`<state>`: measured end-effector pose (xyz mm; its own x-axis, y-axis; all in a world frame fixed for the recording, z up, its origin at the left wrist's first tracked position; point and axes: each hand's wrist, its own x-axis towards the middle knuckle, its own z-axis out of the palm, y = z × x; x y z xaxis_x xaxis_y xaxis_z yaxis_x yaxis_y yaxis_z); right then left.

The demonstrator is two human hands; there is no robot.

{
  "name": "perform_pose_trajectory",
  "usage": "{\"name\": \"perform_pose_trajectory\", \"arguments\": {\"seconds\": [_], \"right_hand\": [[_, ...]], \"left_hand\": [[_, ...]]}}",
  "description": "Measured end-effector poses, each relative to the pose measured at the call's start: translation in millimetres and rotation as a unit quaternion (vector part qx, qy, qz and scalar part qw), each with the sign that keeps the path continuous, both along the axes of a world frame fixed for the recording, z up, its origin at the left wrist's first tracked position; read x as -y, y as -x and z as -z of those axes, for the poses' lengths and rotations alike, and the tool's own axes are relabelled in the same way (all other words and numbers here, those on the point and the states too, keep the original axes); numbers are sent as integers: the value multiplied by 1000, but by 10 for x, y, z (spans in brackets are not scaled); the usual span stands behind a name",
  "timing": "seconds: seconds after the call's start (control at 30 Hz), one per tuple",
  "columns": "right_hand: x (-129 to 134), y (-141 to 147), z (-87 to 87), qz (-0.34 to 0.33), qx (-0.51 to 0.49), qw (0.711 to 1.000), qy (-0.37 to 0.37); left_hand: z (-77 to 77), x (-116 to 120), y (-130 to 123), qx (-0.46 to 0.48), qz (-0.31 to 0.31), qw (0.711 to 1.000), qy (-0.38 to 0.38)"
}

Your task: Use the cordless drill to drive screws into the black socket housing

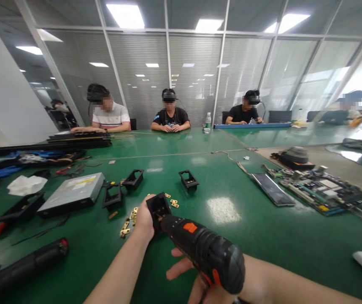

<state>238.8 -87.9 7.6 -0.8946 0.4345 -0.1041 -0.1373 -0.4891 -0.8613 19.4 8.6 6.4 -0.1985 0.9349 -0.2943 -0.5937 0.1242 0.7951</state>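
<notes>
My left hand [144, 219] is closed round a black plastic housing [159, 205], its open side turned toward me. Some brass-coloured parts show inside it. My right hand [200, 283] supports a black and orange cordless screwdriver [204, 247] from below, some fingers stretched out beneath the body. The tool's tip reaches into the housing; the exact contact is hidden. Small brass plates [125, 228] lie beside my left hand, with more brass plates [174, 203] just past the housing. Similar black housings [189, 180] stand farther off on the green table [219, 257].
A silver disc drive [73, 195], white tissue [26, 185] and a black cylindrical tool [25, 268] lie to the left. On the right are a phone [272, 190] and a circuit board [329, 192]. Several people sit across the table, near a water bottle [208, 123].
</notes>
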Motion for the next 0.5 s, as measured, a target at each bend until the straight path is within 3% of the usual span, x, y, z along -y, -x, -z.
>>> {"name": "perform_pose_trajectory", "arguments": {"seconds": [0.23,0.33,0.4,0.43,0.5], "right_hand": [[7,163,224,5,27,1000,6],[48,163,88,35,34,997,-55],[81,150,-59,28,52,977,-206],[98,146,-127,31,53,967,-247],[136,146,-223,45,63,961,-265]], "left_hand": [[22,13,-4,-11,24,1000,-16],[30,19,-2,-15,37,999,-19],[32,22,7,-28,48,998,-27],[34,23,13,-36,53,997,-30],[42,25,26,-47,68,996,-29]]}}
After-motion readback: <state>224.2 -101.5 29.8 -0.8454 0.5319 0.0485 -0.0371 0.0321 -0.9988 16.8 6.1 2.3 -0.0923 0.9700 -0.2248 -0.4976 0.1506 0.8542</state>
